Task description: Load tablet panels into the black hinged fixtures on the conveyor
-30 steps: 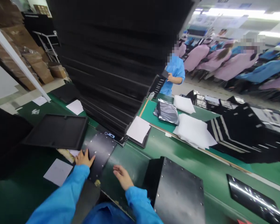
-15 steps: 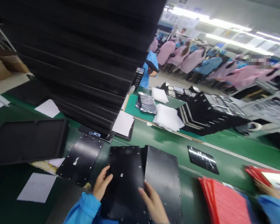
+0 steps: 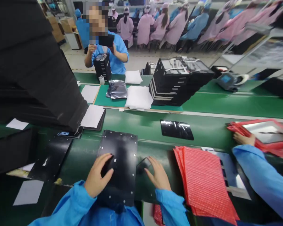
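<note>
A black rectangular panel (image 3: 122,163) with small light dots along its edges lies in front of me on the green bench. My left hand (image 3: 97,175) rests over its left side, thumb and fingers apart. To the right of the panel is my right hand (image 3: 157,174), its thumb and fingers also spread. A dark, thin-edged piece (image 3: 142,164) shows at its fingertips; blur hides what it is and whether it is gripped. Another black dotted panel (image 3: 53,157) lies farther left.
A red bubble-wrap stack (image 3: 206,179) lies at right. Beside it, a co-worker's hand (image 3: 244,138) holds a red-wrapped tablet-like item (image 3: 265,133). A glossy black sheet (image 3: 176,129) lies ahead. Farther back are white sheets (image 3: 138,97) and a tall black stack (image 3: 169,86). Black material (image 3: 37,72) towers left.
My view has swung left and levelled. The second black panel, earlier beside the first under my right hand, no longer shows there. My right hand is now off the first panel.
</note>
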Demonstrator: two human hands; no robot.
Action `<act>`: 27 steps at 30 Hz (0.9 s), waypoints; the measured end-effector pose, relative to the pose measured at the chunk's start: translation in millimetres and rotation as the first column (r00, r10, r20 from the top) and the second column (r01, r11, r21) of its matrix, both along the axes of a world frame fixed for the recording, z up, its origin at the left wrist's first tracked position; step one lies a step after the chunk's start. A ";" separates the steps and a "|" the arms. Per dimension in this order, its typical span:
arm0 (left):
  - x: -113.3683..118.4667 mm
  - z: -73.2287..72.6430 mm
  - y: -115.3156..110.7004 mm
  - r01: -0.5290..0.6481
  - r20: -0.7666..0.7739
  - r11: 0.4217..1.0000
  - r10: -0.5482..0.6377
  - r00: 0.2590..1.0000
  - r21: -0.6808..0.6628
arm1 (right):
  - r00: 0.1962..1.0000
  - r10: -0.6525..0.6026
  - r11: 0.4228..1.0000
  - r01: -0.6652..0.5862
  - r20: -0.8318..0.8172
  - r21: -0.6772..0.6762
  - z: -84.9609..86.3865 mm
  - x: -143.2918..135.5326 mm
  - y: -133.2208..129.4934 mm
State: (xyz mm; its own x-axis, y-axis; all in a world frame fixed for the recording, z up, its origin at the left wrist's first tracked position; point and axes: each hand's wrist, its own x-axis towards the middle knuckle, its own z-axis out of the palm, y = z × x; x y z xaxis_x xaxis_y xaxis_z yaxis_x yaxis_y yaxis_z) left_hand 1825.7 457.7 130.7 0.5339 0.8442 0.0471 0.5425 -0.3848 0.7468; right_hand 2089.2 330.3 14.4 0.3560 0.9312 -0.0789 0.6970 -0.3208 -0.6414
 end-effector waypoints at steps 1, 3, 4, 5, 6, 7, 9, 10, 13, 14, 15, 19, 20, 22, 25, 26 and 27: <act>12.4 3.9 -10.0 0.093 -0.085 0.995 -0.089 0.992 0.040 | 0.991 0.122 0.991 -0.118 0.059 -0.064 -15.5 8.9 4.0; 34.8 3.7 -26.3 0.237 -0.286 0.967 -0.202 0.937 0.092 | 0.931 0.350 0.931 -0.333 0.105 -0.147 -44.8 19.4 11.7; 43.4 -0.1 -32.3 0.273 -0.386 0.954 -0.208 0.899 0.122 | 0.903 0.418 0.904 -0.403 0.101 -0.141 -57.2 21.6 14.0; 50.0 -5.9 -36.9 0.290 -0.473 0.943 -0.183 0.862 0.163 | 0.898 0.431 0.900 -0.422 0.087 -0.106 -67.1 21.9 14.7; 54.5 -12.7 -40.5 0.296 -0.540 0.931 -0.139 0.830 0.215 | 0.922 0.381 0.924 -0.378 0.066 -0.058 -73.7 20.7 14.1; 57.1 -19.8 -43.3 0.298 -0.587 0.915 -0.087 0.805 0.273 | 0.962 0.271 0.963 -0.270 0.038 -0.012 -76.3 18.0 12.2; 58.2 -32.0 -47.1 0.313 -0.635 0.872 -0.003 0.773 0.377 | 1.000 -0.006 0.999 0.006 -0.002 0.050 -68.4 8.9 6.8; 57.5 -36.1 -48.4 0.330 -0.646 0.850 0.018 0.763 0.412 | 0.997 -0.080 0.994 0.080 -0.004 0.069 -58.0 3.0 4.4; 54.0 -40.4 -49.7 0.366 -0.668 0.816 0.032 0.743 0.447 | 0.995 0.064 0.995 -0.069 0.080 0.071 -10.0 -14.3 4.1; 53.2 -39.9 -49.5 0.370 -0.672 0.819 0.027 0.740 0.440 | 0.983 0.139 0.989 -0.144 0.121 0.034 8.2 -18.5 7.1; 53.1 -39.0 -49.2 0.366 -0.674 0.829 0.019 0.738 0.423 | 0.966 0.204 0.979 -0.205 0.160 -0.014 25.8 -21.5 11.6; 65.8 -34.3 -51.2 0.302 -0.679 0.925 -0.070 0.731 0.230 | 0.890 0.385 0.917 -0.339 0.245 -0.210 76.3 -21.2 38.8; 72.4 -32.4 -53.1 0.258 -0.677 0.952 -0.081 0.732 0.164 | 0.874 0.427 0.895 -0.373 0.233 -0.243 81.6 -18.2 46.2; 86.2 -25.6 -57.6 0.128 -0.663 0.990 -0.057 0.747 0.060 | 0.850 0.514 0.839 -0.468 0.120 -0.277 81.0 -8.7 59.5; 92.6 -3.1 -60.1 -0.052 -0.564 0.998 0.029 0.825 -0.025 | 0.832 0.531 0.799 -0.555 -0.162 -0.230 51.2 11.4 71.9; 87.6 8.0 -58.1 -0.081 -0.497 0.995 0.044 0.867 -0.053 | 0.856 0.472 0.831 -0.512 -0.211 -0.218 35.3 17.4 72.7; 78.7 20.3 -53.9 -0.097 -0.414 0.991 0.051 0.909 -0.090 | 0.896 0.384 0.880 -0.428 -0.222 -0.208 18.2 21.5 71.5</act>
State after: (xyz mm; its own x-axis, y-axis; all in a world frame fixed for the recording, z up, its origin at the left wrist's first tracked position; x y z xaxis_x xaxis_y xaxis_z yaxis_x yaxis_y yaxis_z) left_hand 1904.4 403.7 151.1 0.4227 0.8698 -0.2546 0.8334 -0.2627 0.4863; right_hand 2110.7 401.7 32.6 -0.0885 0.9335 -0.3475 0.6877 -0.1952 -0.6992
